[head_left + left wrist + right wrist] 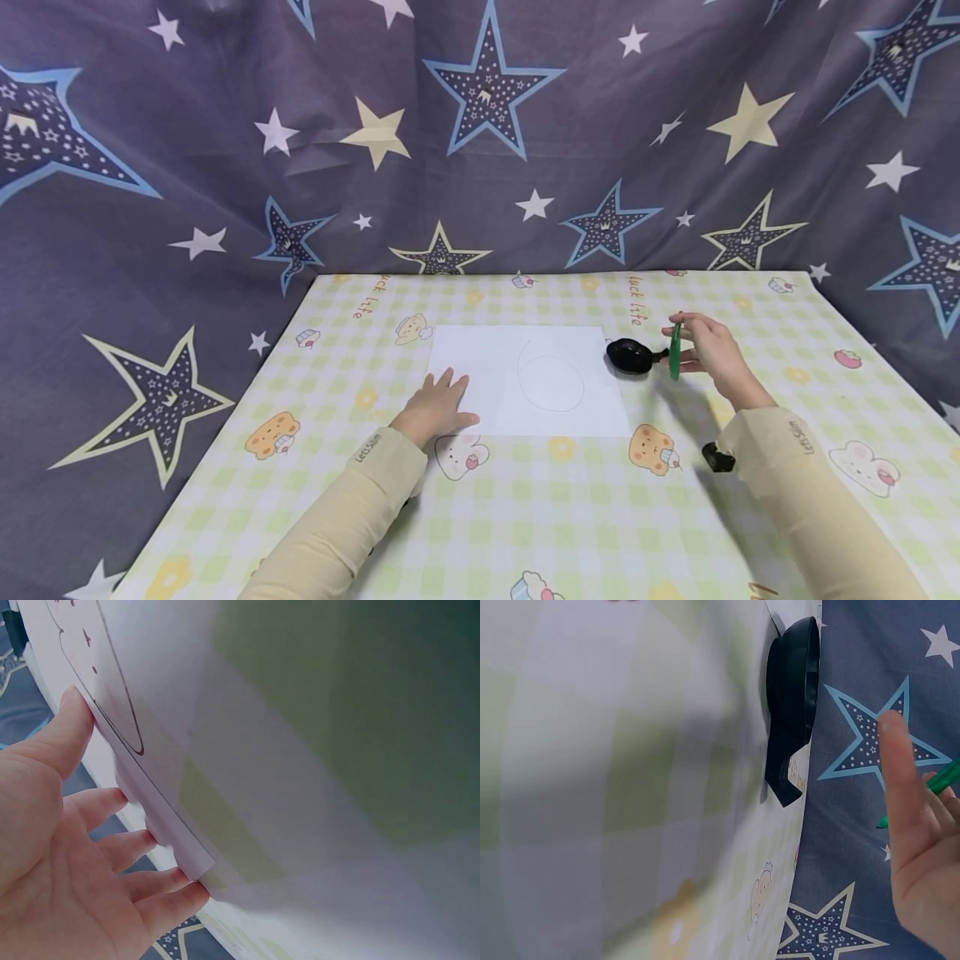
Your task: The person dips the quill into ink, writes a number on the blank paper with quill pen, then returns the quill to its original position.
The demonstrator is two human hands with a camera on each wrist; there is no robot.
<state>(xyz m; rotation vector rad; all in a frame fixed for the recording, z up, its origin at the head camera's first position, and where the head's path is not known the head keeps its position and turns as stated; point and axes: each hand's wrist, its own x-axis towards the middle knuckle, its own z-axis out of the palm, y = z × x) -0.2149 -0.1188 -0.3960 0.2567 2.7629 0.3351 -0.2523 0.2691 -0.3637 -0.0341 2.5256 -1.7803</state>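
Observation:
A white sheet of paper (480, 350) lies on the table, with a thin drawn loop, roughly a circle with a tail, on its right half. My left hand (437, 408) rests on the sheet's lower left corner with its fingers spread; the left wrist view shows the fingers (161, 896) along the paper's edge. My right hand (712, 350) is raised to the right of the sheet and holds a slim green pen (676, 352). In the right wrist view one finger (904, 780) stands out straight, while the pen (945, 778) sits behind it, partly hidden.
Beside the paper's right edge lies a black bowl-shaped thing with a short handle (628, 356), close to the right hand. A checked, cartoon-printed cloth (525, 517) covers the table. Behind and at the sides hangs a dark curtain with stars (337, 192).

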